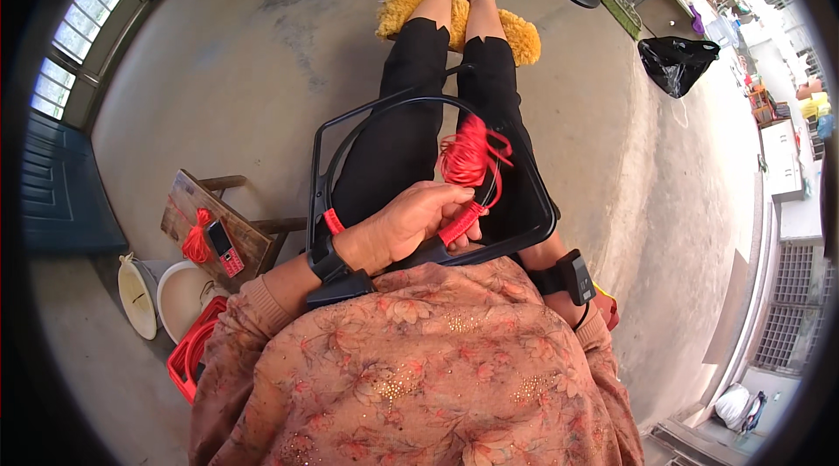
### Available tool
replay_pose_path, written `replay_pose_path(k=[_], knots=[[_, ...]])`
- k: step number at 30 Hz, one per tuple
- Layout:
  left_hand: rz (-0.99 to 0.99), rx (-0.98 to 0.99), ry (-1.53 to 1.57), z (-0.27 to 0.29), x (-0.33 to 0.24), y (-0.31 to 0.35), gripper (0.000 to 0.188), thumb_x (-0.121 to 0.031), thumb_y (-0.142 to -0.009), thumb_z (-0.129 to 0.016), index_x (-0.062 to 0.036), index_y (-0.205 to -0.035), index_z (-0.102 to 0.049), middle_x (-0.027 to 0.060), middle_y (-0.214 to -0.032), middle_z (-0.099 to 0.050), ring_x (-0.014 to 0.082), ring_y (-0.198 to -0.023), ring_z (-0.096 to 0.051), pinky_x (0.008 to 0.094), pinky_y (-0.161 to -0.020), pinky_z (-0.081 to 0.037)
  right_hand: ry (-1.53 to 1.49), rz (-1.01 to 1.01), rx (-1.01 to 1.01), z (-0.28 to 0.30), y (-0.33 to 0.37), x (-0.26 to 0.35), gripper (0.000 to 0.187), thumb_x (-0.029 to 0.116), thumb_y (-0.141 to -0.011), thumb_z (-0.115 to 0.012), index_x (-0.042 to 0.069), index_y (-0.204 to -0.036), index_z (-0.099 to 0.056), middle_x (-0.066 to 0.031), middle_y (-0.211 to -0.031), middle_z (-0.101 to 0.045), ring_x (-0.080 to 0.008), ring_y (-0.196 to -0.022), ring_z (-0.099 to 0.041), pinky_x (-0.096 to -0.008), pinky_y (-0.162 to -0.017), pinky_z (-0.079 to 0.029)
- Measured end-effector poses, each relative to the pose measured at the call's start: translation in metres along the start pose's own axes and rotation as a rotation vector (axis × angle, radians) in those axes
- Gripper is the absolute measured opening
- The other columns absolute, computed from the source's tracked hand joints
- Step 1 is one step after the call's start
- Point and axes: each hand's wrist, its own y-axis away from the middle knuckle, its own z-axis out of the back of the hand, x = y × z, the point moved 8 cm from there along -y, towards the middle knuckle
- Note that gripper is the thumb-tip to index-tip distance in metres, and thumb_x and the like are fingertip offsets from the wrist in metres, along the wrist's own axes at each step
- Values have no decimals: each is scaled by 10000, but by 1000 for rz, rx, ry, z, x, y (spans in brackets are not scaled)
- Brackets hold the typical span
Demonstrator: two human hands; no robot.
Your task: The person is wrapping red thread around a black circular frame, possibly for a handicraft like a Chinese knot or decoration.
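Observation:
A black curved frame [322, 160] lies across my lap, with black rails looping over my thighs. Red cord is wrapped tightly round part of its near rail [461, 223], and a second short red wrap [333, 221] sits at its left side. My left hand [406, 220] is closed at the near rail, thumb and finger pinching the red cord. Just beyond those fingers a loose bundle of red cord [470, 154] hangs over the frame, smeared by motion. My right forearm [544, 253] reaches under the frame's right corner; the fingers of that hand are hidden or cannot be told apart.
At left a wooden stool [214, 226] carries a red cord coil [197, 243] and a red-and-black phone [225, 249]. Beside it stand a white bucket [182, 300] and a red frame [194, 348]. My feet extend past a yellow fluffy roll [404, 7]. A black bag [677, 64] lies right.

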Motion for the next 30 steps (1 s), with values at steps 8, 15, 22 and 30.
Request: replay_pose_path(k=[8,15,22,30], knots=[[-11,44,-5,-5,-4,3,243,-185,-936,-516,34,-991,-606,97,-732,-637,149,-608,-604,238,-569,-487,-212,30,-110,24,-11,5,196,110,-842,-649,17,-1011,-614,-60,-839,-648,-154,-753,-627,-293,-637,-509],[-4,45,78,-1,-5,3,305,-286,-945,-527,9,-956,-604,86,-740,-629,136,-604,-573,245,-559,-463,-312,192,-308,113,36,30,193,100,-832,-654,17,-1002,-615,-60,-839,-653,-159,-756,-631,-297,-637,-509],[-2,-68,-96,-4,-7,-4,337,-349,-931,-552,-23,-863,-605,66,-645,-608,127,-512,-538,261,-488,-442,751,390,-553,150,108,58,191,90,-823,-660,17,-993,-617,-59,-840,-657,-165,-758,-636,-301,-638,-509],[20,-60,-33,-1,1,-4,290,-270,-922,-548,8,-898,-628,88,-672,-633,147,-549,-588,262,-519,-468,78,276,-539,162,91,31,211,152,-885,-602,21,-1051,-605,-86,-955,-661,-227,-894,-632,-358,-793,-496]])
